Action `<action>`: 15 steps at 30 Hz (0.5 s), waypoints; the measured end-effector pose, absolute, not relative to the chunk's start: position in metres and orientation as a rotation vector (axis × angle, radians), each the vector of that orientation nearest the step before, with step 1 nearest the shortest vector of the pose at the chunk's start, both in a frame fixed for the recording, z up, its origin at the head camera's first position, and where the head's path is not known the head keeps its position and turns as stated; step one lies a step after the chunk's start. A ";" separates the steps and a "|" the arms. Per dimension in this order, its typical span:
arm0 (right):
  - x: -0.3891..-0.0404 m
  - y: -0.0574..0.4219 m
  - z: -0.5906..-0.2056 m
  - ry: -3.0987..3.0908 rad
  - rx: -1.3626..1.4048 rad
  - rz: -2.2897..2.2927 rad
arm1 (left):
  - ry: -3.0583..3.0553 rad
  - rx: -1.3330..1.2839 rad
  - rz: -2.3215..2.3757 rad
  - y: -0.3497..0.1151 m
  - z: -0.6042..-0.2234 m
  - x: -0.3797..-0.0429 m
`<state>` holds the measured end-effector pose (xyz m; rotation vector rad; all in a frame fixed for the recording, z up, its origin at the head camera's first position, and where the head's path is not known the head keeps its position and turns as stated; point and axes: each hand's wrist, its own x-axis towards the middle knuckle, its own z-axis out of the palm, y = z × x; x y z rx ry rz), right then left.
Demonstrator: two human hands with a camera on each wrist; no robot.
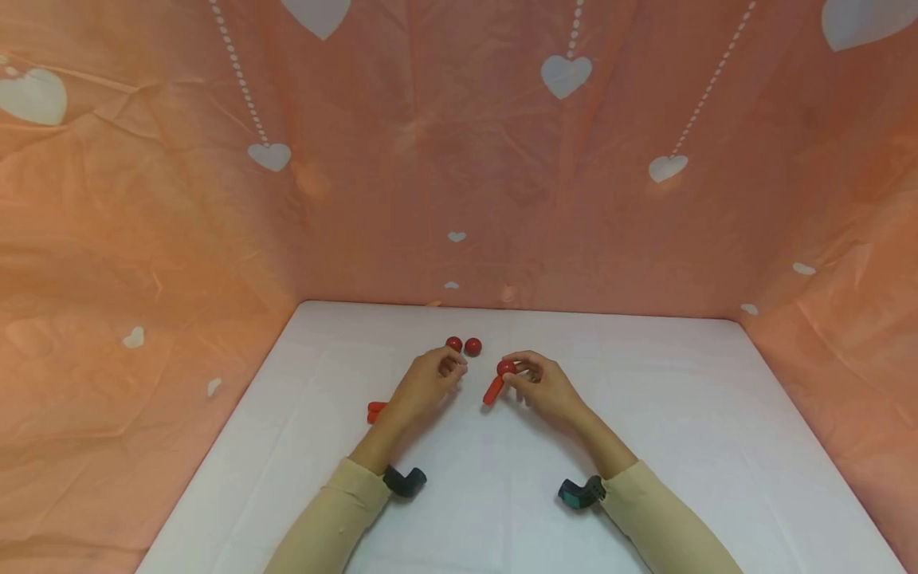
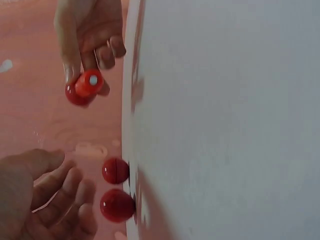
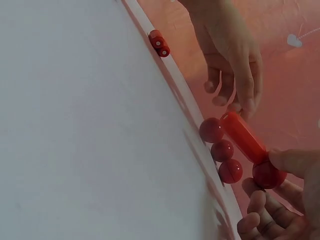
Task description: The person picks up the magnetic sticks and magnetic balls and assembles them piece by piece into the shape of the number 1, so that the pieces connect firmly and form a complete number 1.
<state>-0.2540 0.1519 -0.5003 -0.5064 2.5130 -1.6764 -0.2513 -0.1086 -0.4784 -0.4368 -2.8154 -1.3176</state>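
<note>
My right hand (image 1: 545,387) pinches a glossy red ball (image 1: 506,367) between thumb and fingers. A red rod (image 1: 492,391) is joined to that ball and slants away from it; its free end shows a silvery disc in the left wrist view. My left hand (image 1: 433,379) holds nothing, its fingers loosely bent, left of the rod and apart from it. Just beyond the left fingers, red balls (image 1: 472,347) rest on the table; the right wrist view shows three of them in a row, the nearest ball being (image 3: 230,171).
Two short red rods (image 3: 159,42) lie side by side on the white table (image 1: 681,414), partly behind the left forearm in the head view. An orange-pink cloth (image 1: 502,183) with white hearts hangs at the back and sides. Each wrist wears a dark camera (image 1: 405,481).
</note>
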 end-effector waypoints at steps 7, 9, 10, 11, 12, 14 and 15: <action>-0.256 0.153 -0.503 2.439 -0.454 -1.679 | -2.747 -0.345 -1.111 -0.117 -0.474 -0.256; -0.257 0.154 -0.504 2.428 -0.448 -1.674 | -2.757 -0.331 -1.067 -0.118 -0.473 -0.257; -0.257 0.154 -0.504 2.424 -0.445 -1.670 | -2.765 -0.328 -1.056 -0.118 -0.473 -0.257; -0.257 0.155 -0.504 2.417 -0.442 -1.668 | -2.776 -0.327 -1.038 -0.119 -0.474 -0.257; -0.258 0.156 -0.505 2.411 -0.441 -1.663 | -2.785 -0.328 -1.021 -0.119 -0.474 -0.256; -0.259 0.157 -0.505 2.394 -0.420 -1.660 | -2.801 -0.323 -0.990 -0.120 -0.475 -0.258; -0.259 0.157 -0.505 2.383 -0.408 -1.661 | -2.807 -0.313 -0.980 -0.120 -0.476 -0.258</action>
